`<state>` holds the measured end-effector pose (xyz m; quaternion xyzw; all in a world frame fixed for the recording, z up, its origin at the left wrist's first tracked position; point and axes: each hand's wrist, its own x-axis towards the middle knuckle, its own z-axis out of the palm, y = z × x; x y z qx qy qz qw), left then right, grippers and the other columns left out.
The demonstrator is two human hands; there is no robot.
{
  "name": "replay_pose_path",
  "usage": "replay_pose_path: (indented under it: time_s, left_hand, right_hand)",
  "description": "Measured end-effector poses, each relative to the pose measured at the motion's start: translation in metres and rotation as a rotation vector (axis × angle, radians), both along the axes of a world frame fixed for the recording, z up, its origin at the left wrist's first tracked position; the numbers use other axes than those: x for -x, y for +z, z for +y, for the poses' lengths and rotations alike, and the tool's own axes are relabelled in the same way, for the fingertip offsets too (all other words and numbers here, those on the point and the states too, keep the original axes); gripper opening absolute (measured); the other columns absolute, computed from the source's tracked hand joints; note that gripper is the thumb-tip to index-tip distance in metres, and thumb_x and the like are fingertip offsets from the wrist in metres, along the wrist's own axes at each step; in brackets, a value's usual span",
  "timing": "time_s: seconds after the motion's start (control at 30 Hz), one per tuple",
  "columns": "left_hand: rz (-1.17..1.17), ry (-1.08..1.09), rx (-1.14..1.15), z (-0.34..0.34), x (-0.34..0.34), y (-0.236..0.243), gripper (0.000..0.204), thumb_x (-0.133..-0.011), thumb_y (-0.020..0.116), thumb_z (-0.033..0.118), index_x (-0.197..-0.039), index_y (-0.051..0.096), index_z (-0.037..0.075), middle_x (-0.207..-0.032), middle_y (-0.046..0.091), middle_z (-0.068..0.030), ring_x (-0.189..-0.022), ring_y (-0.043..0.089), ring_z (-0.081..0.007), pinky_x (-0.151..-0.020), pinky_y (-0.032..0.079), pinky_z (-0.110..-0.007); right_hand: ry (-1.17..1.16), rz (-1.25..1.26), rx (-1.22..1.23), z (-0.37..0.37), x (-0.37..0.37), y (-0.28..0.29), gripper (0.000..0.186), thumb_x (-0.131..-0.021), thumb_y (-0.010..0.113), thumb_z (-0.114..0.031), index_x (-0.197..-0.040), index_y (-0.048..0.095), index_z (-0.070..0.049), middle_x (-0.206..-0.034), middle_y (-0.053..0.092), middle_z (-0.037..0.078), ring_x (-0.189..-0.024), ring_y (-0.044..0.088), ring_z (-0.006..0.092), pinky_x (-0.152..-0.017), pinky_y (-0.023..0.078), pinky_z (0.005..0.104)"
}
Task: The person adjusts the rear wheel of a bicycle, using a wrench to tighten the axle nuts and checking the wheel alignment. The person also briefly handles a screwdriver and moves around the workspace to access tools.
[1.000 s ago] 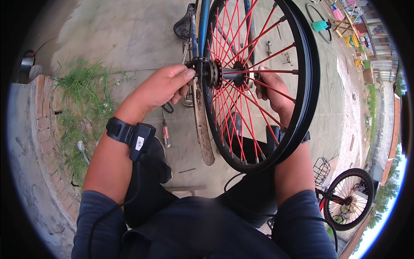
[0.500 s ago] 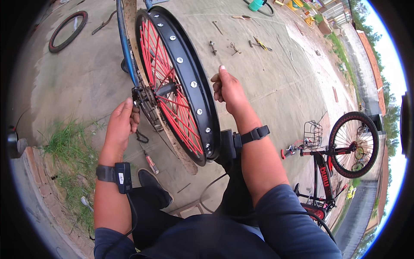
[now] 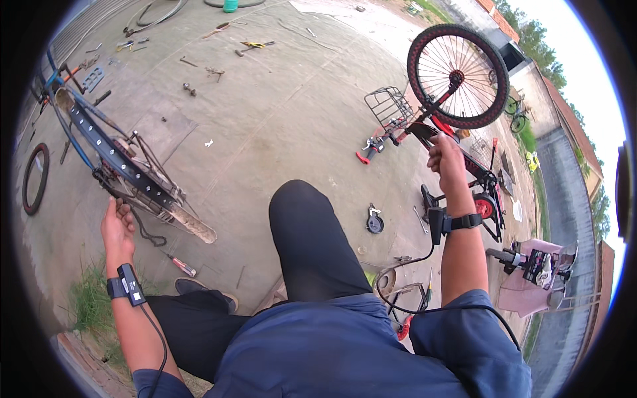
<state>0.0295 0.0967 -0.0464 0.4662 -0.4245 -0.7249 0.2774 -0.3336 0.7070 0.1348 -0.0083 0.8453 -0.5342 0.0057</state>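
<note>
Head view: your left hand (image 3: 119, 232), its grip unclear, is beside the silver-dotted black wheel rim (image 3: 110, 154), perhaps steadying it; your right hand (image 3: 448, 163) has loosely curled, empty fingers.

Daylit, greyish ground (image 3: 265, 126) stretches toward a grey wall (image 3: 567, 189), apparently concrete, and trees (image 3: 531, 36).

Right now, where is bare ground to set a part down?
Widest: middle ground, between the white scrap and the wire basket, beyond the knee. Crowded: around the blue bicycle by the left hand, and the black bicycle behind the right hand.
</note>
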Motion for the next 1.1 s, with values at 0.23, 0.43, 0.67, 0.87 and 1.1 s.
replay_pose_path:
  time_s: [0.23,0.43,0.67,0.87,1.1]
  left_hand:
    - [-0.572,-0.553,0.186,0.080,-0.027,0.002,0.026,-0.104,0.054,0.035,-0.104,0.058,0.010,-0.077,0.058,-0.0007,-0.053,0.053,-0.0075,-0.044,0.037,-0.022]
    - [-0.663,-0.844,0.247,0.162,0.064,0.003,0.019,-0.105,0.054,0.028,-0.098,0.057,0.010,-0.075,0.059,-0.0017,-0.053,0.055,-0.0086,-0.044,0.039,-0.022]
    - [-0.744,-1.124,0.236,0.257,0.146,-0.002,0.018,-0.104,0.055,0.024,-0.101,0.058,0.006,-0.077,0.062,-0.0034,-0.055,0.058,-0.0105,-0.047,0.042,-0.025]
    - [-0.757,-1.247,0.266,0.291,0.183,-0.004,0.019,-0.104,0.055,0.024,-0.101,0.059,0.006,-0.078,0.063,-0.0040,-0.055,0.058,-0.0107,-0.047,0.041,-0.024]
    - [-0.740,-1.326,0.345,0.299,0.205,-0.005,0.019,-0.104,0.055,0.025,-0.102,0.059,0.007,-0.078,0.063,-0.0034,-0.056,0.058,-0.0103,-0.048,0.041,-0.025]
  right_hand:
    - [-0.275,-0.556,-0.013,0.171,-0.081,-0.220,0.039,-0.101,0.059,-0.040,-0.115,0.061,-0.004,-0.086,0.063,0.007,-0.062,0.061,0.0148,-0.054,0.046,0.0283]
    - [-0.318,-0.805,-0.070,0.267,-0.196,-0.364,0.035,-0.100,0.064,-0.033,-0.114,0.060,-0.002,-0.091,0.065,0.009,-0.062,0.063,0.0163,-0.050,0.047,0.0294]
    - [-0.434,-0.837,0.072,0.282,-0.231,-0.374,0.032,-0.099,0.065,-0.031,-0.113,0.062,-0.002,-0.094,0.067,0.009,-0.064,0.064,0.0158,-0.054,0.050,0.0304]
    - [-0.623,-0.940,0.254,0.278,-0.234,-0.351,0.033,-0.099,0.065,-0.032,-0.117,0.064,-0.005,-0.096,0.068,0.007,-0.067,0.064,0.0151,-0.059,0.052,0.0306]
    - [-0.695,-0.919,0.258,0.284,-0.268,-0.353,0.028,-0.096,0.068,-0.027,-0.110,0.065,-0.003,-0.085,0.068,0.008,-0.060,0.066,0.0171,-0.053,0.052,0.0315]
